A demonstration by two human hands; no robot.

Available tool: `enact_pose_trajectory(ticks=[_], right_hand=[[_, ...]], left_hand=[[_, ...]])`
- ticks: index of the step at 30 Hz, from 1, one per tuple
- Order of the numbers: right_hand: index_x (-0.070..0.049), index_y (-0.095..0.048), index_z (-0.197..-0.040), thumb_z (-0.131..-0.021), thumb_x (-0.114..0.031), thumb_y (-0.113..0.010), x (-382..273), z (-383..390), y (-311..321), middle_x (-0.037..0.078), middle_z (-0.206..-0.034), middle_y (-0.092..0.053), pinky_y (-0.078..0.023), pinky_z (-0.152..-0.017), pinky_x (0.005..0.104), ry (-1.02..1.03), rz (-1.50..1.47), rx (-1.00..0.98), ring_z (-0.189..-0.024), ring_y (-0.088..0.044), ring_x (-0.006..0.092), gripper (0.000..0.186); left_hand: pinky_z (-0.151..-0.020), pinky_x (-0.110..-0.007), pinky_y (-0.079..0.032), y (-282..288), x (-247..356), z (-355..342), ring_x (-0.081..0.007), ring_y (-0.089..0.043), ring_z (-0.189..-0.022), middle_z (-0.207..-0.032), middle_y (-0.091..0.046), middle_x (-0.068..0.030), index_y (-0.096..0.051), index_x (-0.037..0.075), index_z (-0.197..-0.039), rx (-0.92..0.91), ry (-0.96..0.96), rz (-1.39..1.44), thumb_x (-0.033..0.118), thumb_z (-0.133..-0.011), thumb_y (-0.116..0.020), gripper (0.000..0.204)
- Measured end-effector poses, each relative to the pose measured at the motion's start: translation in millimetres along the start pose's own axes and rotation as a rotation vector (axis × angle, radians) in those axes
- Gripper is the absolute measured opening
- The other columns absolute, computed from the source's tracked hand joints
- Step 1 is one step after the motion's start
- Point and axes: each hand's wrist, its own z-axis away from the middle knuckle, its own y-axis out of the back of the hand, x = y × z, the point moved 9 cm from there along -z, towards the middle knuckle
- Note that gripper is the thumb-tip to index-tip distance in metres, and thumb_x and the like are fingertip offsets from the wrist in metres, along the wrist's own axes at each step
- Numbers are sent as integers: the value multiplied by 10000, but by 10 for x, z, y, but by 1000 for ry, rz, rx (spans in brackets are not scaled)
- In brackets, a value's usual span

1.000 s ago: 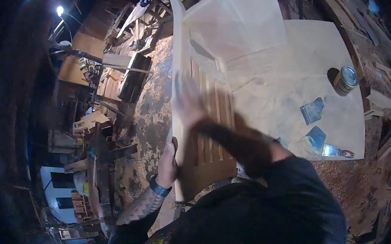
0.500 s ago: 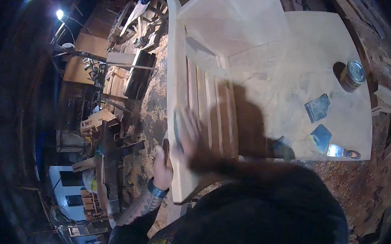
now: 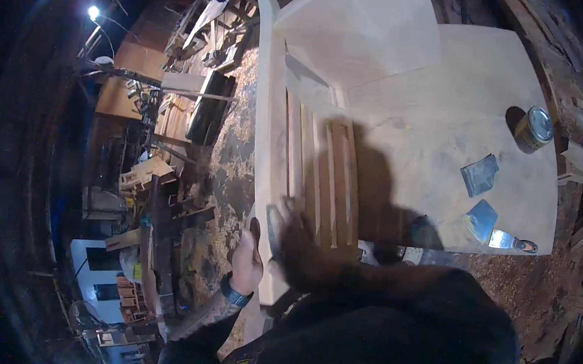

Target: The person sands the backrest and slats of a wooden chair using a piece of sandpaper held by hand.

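A pale wooden frame [image 3: 270,147] with several slats [image 3: 319,177] runs lengthwise before me. My left hand [image 3: 246,265], with a dark band at the wrist, grips the near end of its outer rail from the left side. My right hand [image 3: 297,240] lies over the same rail just to the right. Under its fingers shows the edge of a thin dark greenish piece of sandpaper [image 3: 273,229], pressed to the wood. The palm side of the right hand is hidden.
Right of the frame, a pale board [image 3: 409,143] bears a round can [image 3: 535,130], a folded dark sheet [image 3: 479,175], a bluish flat piece [image 3: 481,220] and a putty knife [image 3: 512,242]. Shavings litter the floor [image 3: 229,157]. Timber and a lit lamp [image 3: 93,12] are at left.
My right hand has slid along the rail toward me with the sandpaper. My left hand keeps its grip near the rail's end. The view has shifted slightly.
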Motion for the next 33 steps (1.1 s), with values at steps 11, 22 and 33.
enact_pose_trajectory(ticks=[11,22,33], right_hand=[[-31,-228,-1771,-1134,-667,-427,1933,-3089,777,332,-1818,-188,-170,-1376,580,128,552,247,-1699,-153,498,922],[6,-324,-1728,-1066,-451,-691,1241,-1526,227,299,-1823,-174,-145,-1374,602,100,13,303,-1701,-106,505,884],[71,-271,-1724,-1062,-416,-635,312,-521,255,399,-1755,-274,-225,-1345,645,141,145,118,-1629,-292,558,899]], left_hand=[[-1341,-464,-311,65,-350,136,-454,-361,-1641,-1747,-354,-334,-303,-136,-1674,-145,-377,-989,-84,-1131,-313,545],[-1370,-440,-272,-54,24,-74,-325,-331,-1660,-1779,-348,-229,-299,-95,-1703,72,-69,-129,389,-1201,-272,698],[-1205,-394,-467,-18,80,-195,-266,-610,-1403,-1562,-613,-179,-465,-57,-1639,198,9,-84,447,-1243,-317,658]])
